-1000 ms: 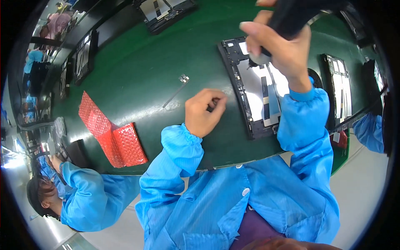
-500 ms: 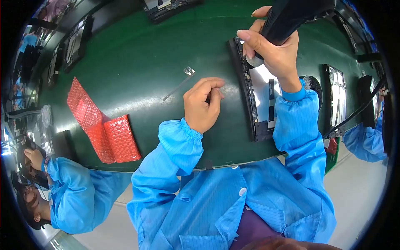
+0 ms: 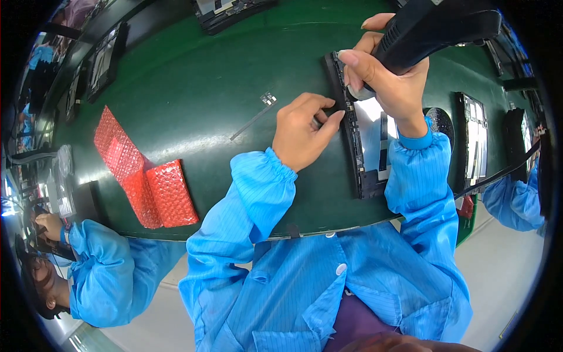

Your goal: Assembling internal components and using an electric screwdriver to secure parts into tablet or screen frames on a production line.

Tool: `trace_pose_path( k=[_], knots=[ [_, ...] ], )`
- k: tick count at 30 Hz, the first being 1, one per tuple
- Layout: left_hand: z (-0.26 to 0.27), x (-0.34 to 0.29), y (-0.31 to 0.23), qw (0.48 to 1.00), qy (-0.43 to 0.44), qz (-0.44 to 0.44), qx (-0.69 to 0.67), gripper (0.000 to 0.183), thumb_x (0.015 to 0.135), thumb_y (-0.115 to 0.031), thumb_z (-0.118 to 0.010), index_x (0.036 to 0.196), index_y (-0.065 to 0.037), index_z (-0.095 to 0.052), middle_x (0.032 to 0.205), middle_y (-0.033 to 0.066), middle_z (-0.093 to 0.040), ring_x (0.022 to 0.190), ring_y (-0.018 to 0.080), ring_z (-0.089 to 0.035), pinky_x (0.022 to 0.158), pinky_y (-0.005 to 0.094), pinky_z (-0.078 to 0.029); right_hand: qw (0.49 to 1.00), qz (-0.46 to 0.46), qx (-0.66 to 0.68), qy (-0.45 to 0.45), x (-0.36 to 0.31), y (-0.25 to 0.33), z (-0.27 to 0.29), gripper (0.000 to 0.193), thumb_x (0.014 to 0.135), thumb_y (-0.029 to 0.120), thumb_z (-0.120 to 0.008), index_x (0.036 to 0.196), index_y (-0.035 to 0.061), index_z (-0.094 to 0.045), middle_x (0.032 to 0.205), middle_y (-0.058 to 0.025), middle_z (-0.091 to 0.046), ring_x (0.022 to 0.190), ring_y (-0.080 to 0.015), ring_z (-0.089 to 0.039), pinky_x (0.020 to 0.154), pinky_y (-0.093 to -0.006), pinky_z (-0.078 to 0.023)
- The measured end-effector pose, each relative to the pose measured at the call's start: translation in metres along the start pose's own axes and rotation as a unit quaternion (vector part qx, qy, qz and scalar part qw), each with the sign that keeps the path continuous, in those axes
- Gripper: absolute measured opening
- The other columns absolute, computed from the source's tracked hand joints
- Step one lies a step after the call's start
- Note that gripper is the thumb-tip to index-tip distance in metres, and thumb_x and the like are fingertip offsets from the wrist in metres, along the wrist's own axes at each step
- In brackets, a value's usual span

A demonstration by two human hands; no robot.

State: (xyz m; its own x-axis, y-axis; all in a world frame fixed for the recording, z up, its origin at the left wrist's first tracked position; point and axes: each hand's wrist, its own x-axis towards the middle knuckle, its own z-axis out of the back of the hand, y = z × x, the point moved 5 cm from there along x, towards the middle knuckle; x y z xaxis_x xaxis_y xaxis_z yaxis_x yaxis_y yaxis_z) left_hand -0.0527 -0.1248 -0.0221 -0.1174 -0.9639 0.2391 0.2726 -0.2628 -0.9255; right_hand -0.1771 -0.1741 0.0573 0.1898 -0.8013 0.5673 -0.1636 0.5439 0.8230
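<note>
My right hand (image 3: 393, 79) is closed around a black handheld tool (image 3: 428, 41) with a ribbed body; its kind is unclear. A rounded silvery piece (image 3: 363, 92) shows under the fingers, by the upper part of an opened flat electronic device (image 3: 369, 141). This device has a black frame, small parts along its left edge and a shiny silver panel. My left hand (image 3: 306, 128) is at that left edge, thumb and forefinger apart, nothing visible between them. Left of it, a thin flex cable with a small connector board (image 3: 267, 100) lies on the green work surface (image 3: 193, 76).
Red bubble wrap (image 3: 170, 193) lies at the left. More opened devices lie at the right (image 3: 472, 138), the far left (image 3: 105, 61) and the top (image 3: 226, 12). A black cable (image 3: 498, 171) crosses the right side. A co-worker's blue sleeve (image 3: 108, 264) is at lower left.
My left hand has moved right and up to the device's left edge, its thumb and forefinger spreading. My right hand and the black tool have shifted slightly right and down.
</note>
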Motion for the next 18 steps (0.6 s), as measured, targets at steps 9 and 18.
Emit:
trace_pose_path(
  k=[9, 18],
  knots=[
    [-0.0042, 0.0075, -0.0044, 1.0, 0.02, -0.019, 0.012, 0.016, 0.071, -0.005, -0.069, 0.084, 0.003, -0.065, 0.076, 0.0092, -0.063, 0.059, 0.0108, -0.057, 0.049, 0.0224, -0.044, 1.0, -0.007, 0.009, 0.009, -0.0016, 0.0027, -0.0046, 0.038, 0.077, -0.005, -0.066, 0.108, -0.0013, -0.044, 0.059, -0.0062, -0.054, 0.048, -0.0117, -0.053, 0.046, -0.0252, -0.044],
    [-0.0064, 0.0079, -0.0003, 1.0, 0.02, -0.016, 0.004, 0.011, 0.072, -0.004, -0.066, 0.08, 0.003, -0.066, 0.078, 0.0117, -0.064, 0.058, 0.0194, -0.06, 0.05, 0.0272, -0.047, 1.0, -0.008, 0.014, 0.004, -0.0044, 0.0033, -0.0044, 0.038, 0.077, -0.005, -0.066, 0.108, -0.0013, -0.044, 0.06, -0.0063, -0.055, 0.048, -0.0118, -0.053, 0.046, -0.0251, -0.044]
  ],
)
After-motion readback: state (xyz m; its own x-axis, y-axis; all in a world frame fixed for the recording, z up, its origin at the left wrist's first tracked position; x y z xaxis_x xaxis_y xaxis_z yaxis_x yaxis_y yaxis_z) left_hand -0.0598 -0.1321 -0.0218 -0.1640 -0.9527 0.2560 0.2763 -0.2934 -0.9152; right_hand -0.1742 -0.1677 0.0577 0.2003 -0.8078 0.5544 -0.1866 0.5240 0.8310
